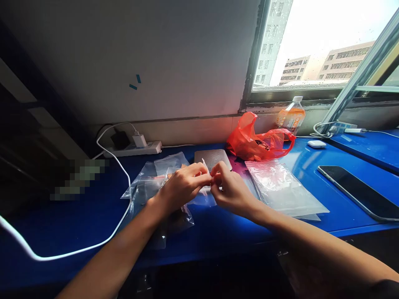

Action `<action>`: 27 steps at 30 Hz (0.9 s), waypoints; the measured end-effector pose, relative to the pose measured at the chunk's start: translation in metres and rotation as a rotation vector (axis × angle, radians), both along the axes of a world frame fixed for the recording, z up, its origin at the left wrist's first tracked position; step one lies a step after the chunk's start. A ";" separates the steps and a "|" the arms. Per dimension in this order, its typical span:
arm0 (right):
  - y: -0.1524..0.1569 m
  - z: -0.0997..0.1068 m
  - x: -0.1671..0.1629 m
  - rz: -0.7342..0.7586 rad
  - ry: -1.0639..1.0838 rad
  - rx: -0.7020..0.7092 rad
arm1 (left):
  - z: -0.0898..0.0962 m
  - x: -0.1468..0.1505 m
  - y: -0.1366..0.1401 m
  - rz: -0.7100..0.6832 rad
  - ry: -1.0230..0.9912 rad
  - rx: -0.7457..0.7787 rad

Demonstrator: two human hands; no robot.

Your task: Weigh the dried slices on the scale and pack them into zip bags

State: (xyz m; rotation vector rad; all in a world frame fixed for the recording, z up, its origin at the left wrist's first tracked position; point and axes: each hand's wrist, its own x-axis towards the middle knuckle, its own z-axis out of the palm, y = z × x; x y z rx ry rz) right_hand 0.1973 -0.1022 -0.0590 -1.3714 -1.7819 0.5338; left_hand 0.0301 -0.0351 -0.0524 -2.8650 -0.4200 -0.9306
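Note:
My left hand [190, 179] and my right hand [229, 186] meet over the blue table, fingertips pinched close together. Between them is a clear plastic bag [202, 200], its thin film hanging below the fingers; a whitish strip sticks up beside my left fingertips. The fingers cover most of the bag, so its contents cannot be made out. Just behind the hands lies a flat grey square pad [215, 156]. Under and beside my left forearm, several clear bags [146, 176] overlap, some with brownish contents. To the right of my right hand is a stack of clear bags [280, 187].
A red plastic bag [258, 139] and an orange drink bottle [291, 114] stand near the wall. A phone [361, 191] and a white earbud case [316, 144] lie at right. A white cable [120, 166] loops across the left from a power strip [149, 148].

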 end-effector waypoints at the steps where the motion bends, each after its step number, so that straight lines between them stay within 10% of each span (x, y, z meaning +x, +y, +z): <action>1: 0.001 0.000 0.000 -0.011 -0.010 0.002 | -0.001 0.001 0.000 0.010 0.002 -0.001; 9: 0.015 0.006 0.019 -0.139 -0.038 0.128 | 0.010 -0.004 -0.003 -0.026 -0.103 -0.004; 27: 0.010 -0.005 0.026 0.093 -0.330 0.347 | 0.017 -0.010 -0.010 0.040 0.046 -0.100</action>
